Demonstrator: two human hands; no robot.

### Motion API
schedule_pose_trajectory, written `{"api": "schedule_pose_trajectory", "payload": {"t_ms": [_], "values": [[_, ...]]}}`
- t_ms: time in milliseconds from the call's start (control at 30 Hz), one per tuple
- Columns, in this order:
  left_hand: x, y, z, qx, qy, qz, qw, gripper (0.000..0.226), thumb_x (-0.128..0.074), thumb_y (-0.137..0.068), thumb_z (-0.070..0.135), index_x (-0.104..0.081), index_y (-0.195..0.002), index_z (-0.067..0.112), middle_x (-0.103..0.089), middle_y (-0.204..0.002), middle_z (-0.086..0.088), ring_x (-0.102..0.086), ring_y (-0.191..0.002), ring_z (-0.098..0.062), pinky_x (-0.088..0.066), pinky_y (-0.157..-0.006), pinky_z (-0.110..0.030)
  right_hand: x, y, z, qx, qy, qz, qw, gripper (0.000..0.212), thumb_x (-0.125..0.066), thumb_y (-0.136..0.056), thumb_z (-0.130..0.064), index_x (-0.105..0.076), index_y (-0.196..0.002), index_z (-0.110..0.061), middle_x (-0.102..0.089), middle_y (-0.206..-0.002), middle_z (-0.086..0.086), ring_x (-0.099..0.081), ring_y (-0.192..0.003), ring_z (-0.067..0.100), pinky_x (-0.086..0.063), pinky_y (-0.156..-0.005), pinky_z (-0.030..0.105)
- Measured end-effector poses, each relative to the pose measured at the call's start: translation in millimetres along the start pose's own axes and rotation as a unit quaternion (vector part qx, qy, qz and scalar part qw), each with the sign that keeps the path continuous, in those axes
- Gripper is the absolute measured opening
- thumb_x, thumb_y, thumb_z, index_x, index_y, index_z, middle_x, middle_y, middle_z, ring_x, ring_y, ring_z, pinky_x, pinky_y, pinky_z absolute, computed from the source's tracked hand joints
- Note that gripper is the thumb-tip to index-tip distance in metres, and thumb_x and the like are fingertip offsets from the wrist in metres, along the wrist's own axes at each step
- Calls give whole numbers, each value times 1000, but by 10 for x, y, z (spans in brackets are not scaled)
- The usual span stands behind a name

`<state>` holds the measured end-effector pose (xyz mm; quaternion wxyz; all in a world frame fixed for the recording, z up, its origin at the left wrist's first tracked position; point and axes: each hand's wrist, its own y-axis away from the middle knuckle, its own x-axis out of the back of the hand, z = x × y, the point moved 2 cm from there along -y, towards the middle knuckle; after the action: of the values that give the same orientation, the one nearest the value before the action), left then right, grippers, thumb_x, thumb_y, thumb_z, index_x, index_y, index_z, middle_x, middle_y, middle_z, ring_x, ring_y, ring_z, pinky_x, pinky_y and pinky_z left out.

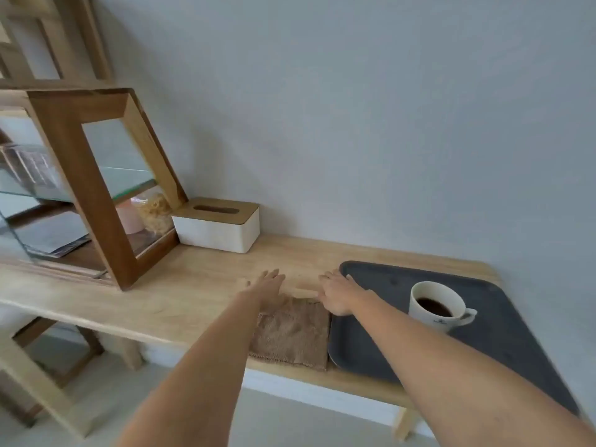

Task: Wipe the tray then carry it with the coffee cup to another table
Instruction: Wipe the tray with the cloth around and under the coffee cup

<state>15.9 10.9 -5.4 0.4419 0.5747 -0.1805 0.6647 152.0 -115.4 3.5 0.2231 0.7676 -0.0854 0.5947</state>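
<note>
A dark grey tray (503, 343) lies on the right part of a light wooden table (180, 291). On it stands a white coffee cup (435, 306) holding dark coffee, handle to the right. A folded brown cloth (292, 333) lies on the table against the tray's left edge. My left hand (266, 282) is stretched out flat over the table just beyond the cloth, fingers apart, holding nothing. My right hand (337, 293) hovers open at the tray's far left corner, beside the cloth, also holding nothing.
A white tissue box with a wooden lid (217, 224) stands by the wall. Left of it is a wood-and-glass display case (96, 188) with items inside. A grey wall runs behind the table. Wooden furniture legs (48, 375) stand on the floor at the lower left.
</note>
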Motion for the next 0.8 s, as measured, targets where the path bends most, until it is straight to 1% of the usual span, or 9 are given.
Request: {"api": "schedule_pose_trajectory", "payload": {"t_ms": [100, 200, 267, 333, 367, 433, 500, 633, 800], "values": [[-214, 12, -93, -20, -1, 7, 1000, 59, -33, -97, 48, -24, -149, 23, -10, -162, 3, -4, -149, -21, -10, -117, -56, -179, 7, -86, 8, 16, 3, 1000, 53, -38, -97, -43, -47, -134, -6, -40, -146, 12, -25, -139, 28, -19, -116, 53], [-332, 54, -186, -57, 44, 79, 994, 47, -35, -95, 50, -43, -137, 29, -28, -157, 6, -15, -147, -16, -13, -116, -52, -250, 70, -133, 28, -56, 90, 994, 38, -51, -93, -38, -59, -115, -8, -56, -128, 12, -38, -130, 29, -28, -111, 48], [-367, 85, -260, -81, 82, 119, 986, 40, -40, -93, 51, -50, -126, 31, -47, -143, 7, -30, -141, -14, -20, -113, -49, -269, 131, -162, 42, -88, 147, 984, 27, -57, -91, -33, -60, -100, -8, -61, -115, 10, -46, -119, 28, -37, -102, 40], [-388, 142, -281, -114, 120, 152, 974, 30, -45, -89, 50, -54, -109, 31, -63, -113, 11, -54, -115, -11, -36, -103, -44, -301, 197, -200, 53, -113, 159, 979, 20, -58, -91, -28, -56, -94, -9, -60, -107, 9, -52, -106, 27, -43, -89, 35], [-367, 183, -259, -128, 144, 164, 967, 22, -49, -88, 46, -55, -100, 29, -64, -99, 11, -59, -98, -8, -44, -93, -41, -289, 237, -227, 62, -128, 155, 978, 18, -57, -92, -26, -54, -94, -9, -59, -104, 9, -55, -99, 26, -44, -83, 34], [-253, 273, -156, -146, 172, 173, 959, 11, -56, -91, 32, -55, -89, 21, -63, -80, 10, -58, -76, -2, -46, -72, -31, -179, 354, -250, 77, -174, 147, 971, 15, -55, -94, -25, -49, -93, -11, -61, -94, 8, -58, -85, 24, -47, -72, 36], [-50, 366, -30, -164, 162, 203, 952, 11, -57, -91, 31, -55, -88, 21, -61, -73, 13, -58, -70, -1, -41, -63, -27, 25, 512, -209, 79, -221, 155, 960, 14, -54, -95, -24, -46, -91, -13, -58, -81, 3, -56, -72, 18, -45, -63, 30], [384, 574, 413, -212, 171, 234, 933, 10, -55, -90, 39, -54, -84, 31, -60, -71, 12, -57, -68, -10, -45, -62, -33, 510, 933, 8, 87, -255, 214, 939, 13, -59, -91, -23, -49, -92, -15, -58, -79, 1, -52, -67, 10, -38, -60, 24], [593, 654, 1094, -252, 210, 249, 911, 17, -56, -91, 36, -57, -84, 21, -55, -67, 3, -45, -60, -11, -37, -58, -25, 934, 1378, 371, 86, -257, 274, 923, 17, -62, -89, -18, -54, -103, -23, -61, -69, 15, -55, -61, 23, -49, -60, 34]]}}
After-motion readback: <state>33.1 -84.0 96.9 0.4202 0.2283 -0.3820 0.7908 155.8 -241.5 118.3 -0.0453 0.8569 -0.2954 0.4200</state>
